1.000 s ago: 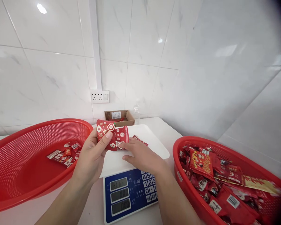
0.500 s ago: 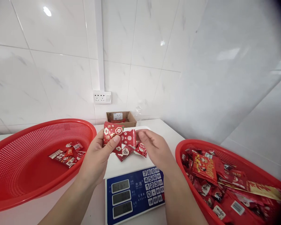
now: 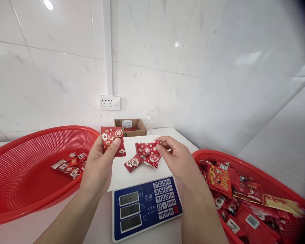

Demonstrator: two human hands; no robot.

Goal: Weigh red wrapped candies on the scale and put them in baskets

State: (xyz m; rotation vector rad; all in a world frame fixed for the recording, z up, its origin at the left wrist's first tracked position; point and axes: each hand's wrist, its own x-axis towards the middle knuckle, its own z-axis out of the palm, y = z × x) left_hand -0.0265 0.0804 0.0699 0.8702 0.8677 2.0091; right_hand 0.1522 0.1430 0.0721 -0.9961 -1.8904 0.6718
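My left hand (image 3: 101,159) is closed on a red snack packet with white flowers (image 3: 113,139), thumb across its front, held left of the scale pan. In my right hand (image 3: 174,154), a red packet with pale round dots (image 3: 146,148) is pinched by its right end, just over the white scale pan (image 3: 117,179). Below that packet, a dark red packet with a cream label (image 3: 133,163) and another red packet with white print (image 3: 153,160) lie on the pan. The blue scale panel (image 3: 147,208) with keys and three displays faces me.
A red plastic basket (image 3: 17,149) on the left holds several small packets (image 3: 71,165). On the right, another red basket (image 3: 200,154) is heaped with red packets (image 3: 220,179). Behind the scale stands an open cardboard box (image 3: 142,128) near the tiled wall and a socket (image 3: 110,102).
My hands have moved apart. The flowered packet has shifted left with my left hand, and the dotted packet, formerly beside it, is now in my right hand's pinch.
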